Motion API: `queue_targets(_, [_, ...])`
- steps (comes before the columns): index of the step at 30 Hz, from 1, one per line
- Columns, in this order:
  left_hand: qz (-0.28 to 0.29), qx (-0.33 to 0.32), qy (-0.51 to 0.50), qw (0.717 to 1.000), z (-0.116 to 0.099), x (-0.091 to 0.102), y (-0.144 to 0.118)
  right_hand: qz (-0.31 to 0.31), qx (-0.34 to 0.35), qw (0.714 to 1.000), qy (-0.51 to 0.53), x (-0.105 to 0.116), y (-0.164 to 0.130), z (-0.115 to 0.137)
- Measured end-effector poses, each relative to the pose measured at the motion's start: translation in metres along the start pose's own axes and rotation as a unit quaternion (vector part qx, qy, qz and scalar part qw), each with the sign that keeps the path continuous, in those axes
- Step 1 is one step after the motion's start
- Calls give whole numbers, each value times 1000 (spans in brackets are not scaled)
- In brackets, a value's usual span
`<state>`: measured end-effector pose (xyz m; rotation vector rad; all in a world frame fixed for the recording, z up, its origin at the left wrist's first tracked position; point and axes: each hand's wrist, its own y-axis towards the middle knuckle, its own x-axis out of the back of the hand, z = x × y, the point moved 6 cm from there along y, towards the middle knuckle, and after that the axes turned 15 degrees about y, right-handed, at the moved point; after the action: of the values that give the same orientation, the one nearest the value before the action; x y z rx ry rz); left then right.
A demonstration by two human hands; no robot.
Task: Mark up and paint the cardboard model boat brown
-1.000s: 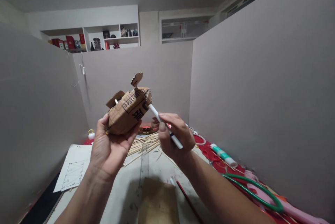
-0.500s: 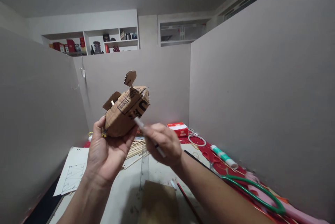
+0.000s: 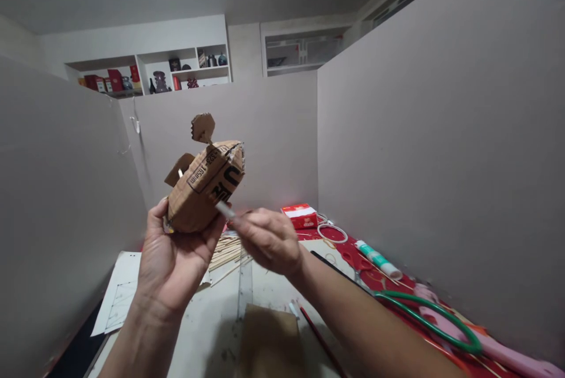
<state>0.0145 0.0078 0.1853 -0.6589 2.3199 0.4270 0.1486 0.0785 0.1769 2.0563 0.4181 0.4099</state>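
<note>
My left hand (image 3: 174, 248) is wrapped round the lower end of a brown cardboard model (image 3: 205, 183), holding it up and tilted. Black printing marks its side. A rounded, jagged-edged cardboard piece (image 3: 203, 128) stands out from its top, and a flat cardboard flap (image 3: 180, 169) sticks out at the left beside a short white stub. Pinched in my right hand (image 3: 270, 242) is a slim white pen-like stick (image 3: 226, 209). Its front end meets or nearly meets the model's lower side; contact is hard to tell because of blur. The rear of the stick is hidden by my fingers.
On the table lie thin wooden sticks (image 3: 225, 251), a clear ruler (image 3: 245, 287), a cardboard sheet (image 3: 270, 342), a red pencil (image 3: 320, 337) and a drawn paper (image 3: 115, 295). A red box (image 3: 300, 216), a green-and-white tube (image 3: 378, 260) and a green ring (image 3: 430, 334) lie rightward. Grey partitions enclose three sides.
The model and both hands have shifted slightly left in the view. My right hand has turned a little, so the stick's rear end no longer shows. Both holds stay the same.
</note>
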Motion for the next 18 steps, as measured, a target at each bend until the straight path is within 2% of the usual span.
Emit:
queue_targets(3, [4, -2, -2, 1000, 0, 1, 1, -43, -31, 998, -28, 10, -1, -5])
queue_targets(8, [13, 13, 7, 1000, 0, 2, 0, 44, 5, 999, 20, -9, -6, -1])
queue_targets(9, [16, 15, 10, 1000, 0, 2, 0, 48, 11, 998, 27, -11, -5, 0])
queue_targets(11, [16, 6, 11, 1000, -2, 1, 1, 17, 15, 999, 34, -7, -1, 1])
queue_targets(14, [11, -55, 10, 998, -7, 1, 3, -51, 2, 998, 46, 12, 12, 6])
queue_targets(18, [-2, -212, 48, 976, -17, 3, 6, -146, -50, 988, 6, 44, 22, 13])
